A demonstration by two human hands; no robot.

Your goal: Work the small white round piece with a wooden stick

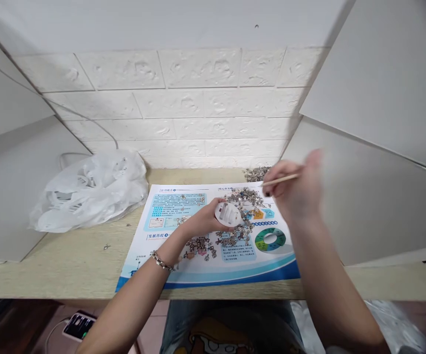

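Note:
My left hand (203,221) holds a small white round plastic part (228,214) over a printed blue and white sheet (213,273) that lies on the wooden shelf. My right hand (296,189), blurred, is raised to the right of it and grips a thin wooden stick (281,180) that points left. Several tiny silver metal pieces (240,199) are scattered on the sheet under and between both hands, and another cluster (200,246) lies near my left wrist, which wears a bracelet (160,261).
A crumpled white plastic bag (91,194) lies at the left of the wooden shelf (69,265). A small heap of metal pieces (256,173) sits by the white brick wall. White panels close in both sides. A power strip (78,325) lies below the shelf edge.

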